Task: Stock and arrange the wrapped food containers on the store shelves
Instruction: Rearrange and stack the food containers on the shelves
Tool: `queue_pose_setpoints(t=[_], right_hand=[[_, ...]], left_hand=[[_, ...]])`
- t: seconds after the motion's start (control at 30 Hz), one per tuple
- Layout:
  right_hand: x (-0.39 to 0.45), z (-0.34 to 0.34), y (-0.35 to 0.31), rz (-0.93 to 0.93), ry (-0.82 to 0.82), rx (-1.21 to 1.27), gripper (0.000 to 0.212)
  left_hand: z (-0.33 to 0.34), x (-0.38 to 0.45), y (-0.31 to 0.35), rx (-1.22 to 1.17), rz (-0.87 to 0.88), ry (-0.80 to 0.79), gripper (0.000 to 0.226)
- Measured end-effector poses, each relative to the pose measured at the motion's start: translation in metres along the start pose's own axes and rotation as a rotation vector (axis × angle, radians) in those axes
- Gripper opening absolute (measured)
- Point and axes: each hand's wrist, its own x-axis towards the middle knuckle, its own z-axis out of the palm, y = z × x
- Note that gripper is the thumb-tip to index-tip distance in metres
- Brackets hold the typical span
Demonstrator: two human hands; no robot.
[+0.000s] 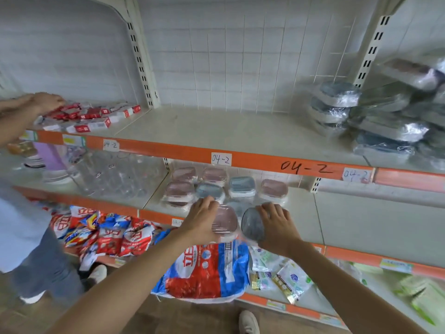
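On the middle shelf [342,220] stand several wrapped food containers with pink and blue lids [242,186]. My left hand [201,221] grips a pink-lidded wrapped container [226,219] at the shelf's front edge. My right hand [277,225] holds a grey-blue wrapped container [252,224], tilted on its side, right beside the pink one. A heap of larger wrapped containers [375,116] is piled at the right end of the upper shelf [216,131].
Another person [29,225] stands at the left, a hand on red and white boxes [91,116] on the upper shelf. Clear glasses [113,174] fill the middle shelf's left bay. Red and blue detergent bags [204,271] and small packets [284,276] lie on the bottom shelf.
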Motion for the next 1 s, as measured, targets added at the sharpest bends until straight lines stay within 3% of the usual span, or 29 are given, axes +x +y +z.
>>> queue_pose_setpoints(t=[0.13, 0.43, 0.57, 0.63, 0.8, 0.9, 1.0], right_hand=[[0.005, 0.059, 0.015, 0.062, -0.065, 0.012, 0.087], [0.093, 0.138, 0.105, 0.209, 0.072, 0.067, 0.079], [0.126, 0.167, 0.13, 0.159, -0.003, 0.132, 0.061], [0.126, 0.181, 0.133, 0.179, 0.034, 0.099, 0.053], [0.127, 0.176, 0.131, 0.159, -0.029, 0.066, 0.059], [0.12, 0.155, 0.122, 0.151, -0.091, 0.095, 0.062], [0.101, 0.131, 0.106, 0.138, -0.092, 0.089, 0.054]], left_hand=[[0.053, 0.034, -0.003, -0.02, -0.07, -0.162, 0.09], [0.148, 0.16, -0.015, -0.136, -0.047, 0.081, 0.066], [0.18, 0.202, -0.024, -0.139, -0.044, 0.016, 0.059], [0.195, 0.207, -0.027, -0.088, -0.073, 0.003, 0.062], [0.193, 0.205, -0.027, 0.156, -0.012, -0.034, 0.067], [0.178, 0.189, -0.016, 0.144, -0.005, -0.101, 0.069], [0.151, 0.162, -0.006, 0.043, 0.011, -0.164, 0.054]])
